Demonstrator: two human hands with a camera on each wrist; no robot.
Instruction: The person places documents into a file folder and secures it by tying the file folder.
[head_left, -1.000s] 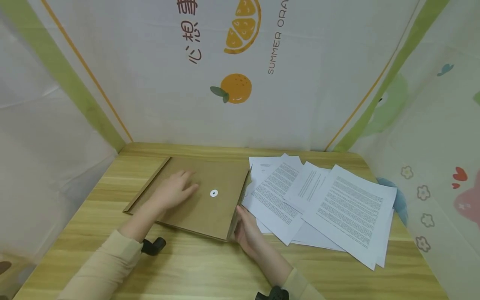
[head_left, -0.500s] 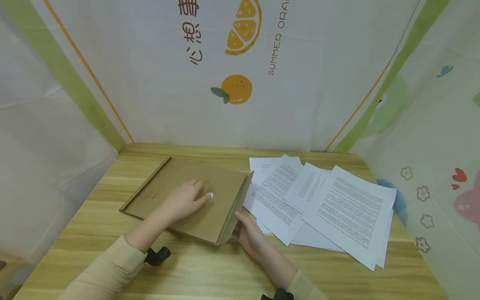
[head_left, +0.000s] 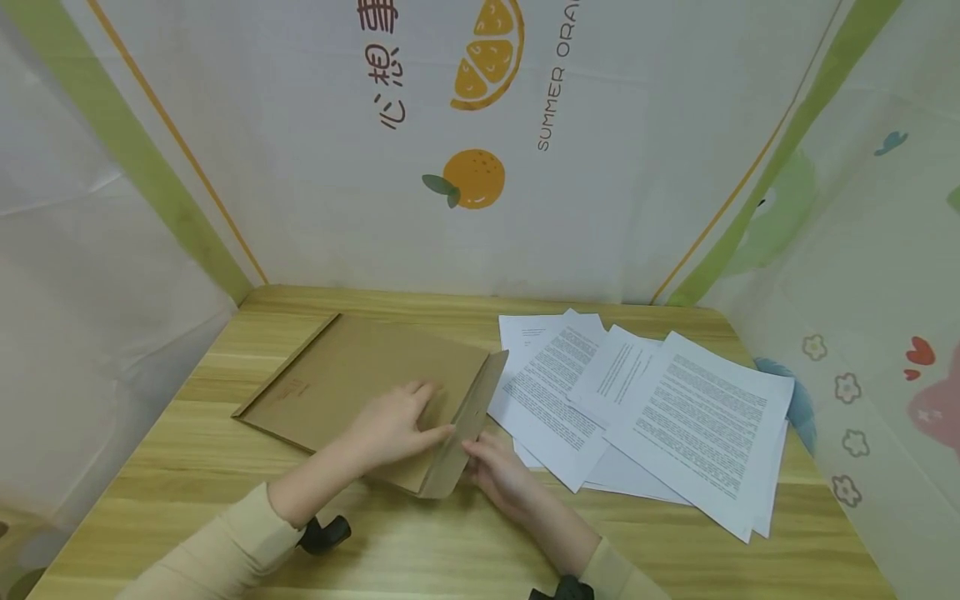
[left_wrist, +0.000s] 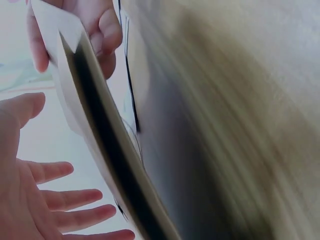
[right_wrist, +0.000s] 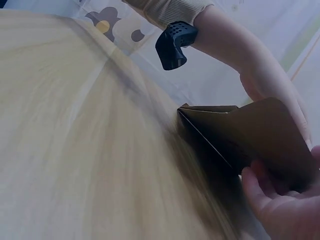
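A brown kraft paper document envelope (head_left: 360,358) lies at an angle on the table in the head view, red print near its left end. Its flap (head_left: 482,392) stands out along the right edge. My left hand (head_left: 390,425) rests flat on the envelope's top, thumb at the flap's fold; the left wrist view shows its fingers (left_wrist: 82,200) spread and straight. With thumb above and fingers beneath, my right hand (head_left: 498,475) pinches the flap's outer edge. In the right wrist view the envelope (right_wrist: 270,130) appears side-on, partly lifted, right fingers under the flap.
Several loose printed sheets (head_left: 697,417) lie fanned out and overlapping to the right of the envelope. The wooden table (head_left: 420,558) meets a white printed cloth (head_left: 570,233) at the back and sides. Black camera mounts (head_left: 324,535) sit on both wrists.
My left hand has slid right across the envelope and now covers its white button. The flap has swung out to the right in my right hand, and the envelope has shifted slightly left.
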